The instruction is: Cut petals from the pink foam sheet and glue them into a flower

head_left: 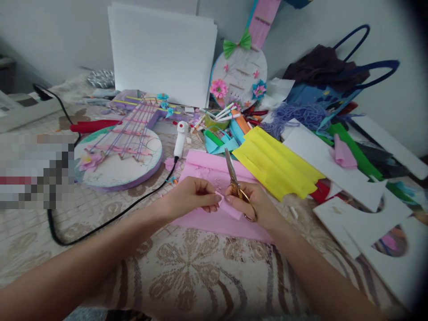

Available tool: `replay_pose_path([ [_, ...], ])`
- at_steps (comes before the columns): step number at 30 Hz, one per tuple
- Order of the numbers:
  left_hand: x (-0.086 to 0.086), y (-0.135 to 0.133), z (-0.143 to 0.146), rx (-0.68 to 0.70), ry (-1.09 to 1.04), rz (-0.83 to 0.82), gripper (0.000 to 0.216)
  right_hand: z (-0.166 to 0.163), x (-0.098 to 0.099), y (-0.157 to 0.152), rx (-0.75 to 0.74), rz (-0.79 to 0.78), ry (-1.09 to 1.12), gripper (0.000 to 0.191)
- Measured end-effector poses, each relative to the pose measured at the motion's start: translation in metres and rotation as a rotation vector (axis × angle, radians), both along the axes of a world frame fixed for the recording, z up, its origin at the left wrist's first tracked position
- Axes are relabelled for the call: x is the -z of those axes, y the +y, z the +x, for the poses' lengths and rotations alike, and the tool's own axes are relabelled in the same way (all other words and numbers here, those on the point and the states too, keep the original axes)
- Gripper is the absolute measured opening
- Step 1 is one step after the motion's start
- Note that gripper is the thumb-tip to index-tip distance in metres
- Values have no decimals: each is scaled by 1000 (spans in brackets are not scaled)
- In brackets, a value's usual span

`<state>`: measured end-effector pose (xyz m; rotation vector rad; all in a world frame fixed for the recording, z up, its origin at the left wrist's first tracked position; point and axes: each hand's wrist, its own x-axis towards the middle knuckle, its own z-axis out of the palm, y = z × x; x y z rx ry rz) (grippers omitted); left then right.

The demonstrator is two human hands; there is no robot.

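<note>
My left hand (197,194) pinches one edge of a small folded piece of pink crepe paper (230,209). Gold-handled scissors (233,171) hang in my right hand (257,203), blades pointing up and away, while its thumb and finger also grip the pink piece. Beneath both hands lies a larger sheet of pink crepe paper (197,225), its far part rolled, with small pink scraps on it. Just beyond the sheet rests a white glue gun (180,138) with a black cord.
A round stringed paper instrument (133,169) lies at left; a flower-decorated one (239,73) stands at the back. Yellow crepe paper (277,162), purple yarn (297,118), cut white board (337,214) and a blue bag (307,100) crowd the right. White sheets (162,53) lean against the wall.
</note>
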<state>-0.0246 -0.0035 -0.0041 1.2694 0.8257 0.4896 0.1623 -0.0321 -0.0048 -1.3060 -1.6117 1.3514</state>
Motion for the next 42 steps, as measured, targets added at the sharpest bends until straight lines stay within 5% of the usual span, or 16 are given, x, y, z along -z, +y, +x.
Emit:
replay_pose_path([
  [42, 1, -1, 0, 82, 2, 31, 16, 1, 0, -1, -105, -50, 4, 15],
])
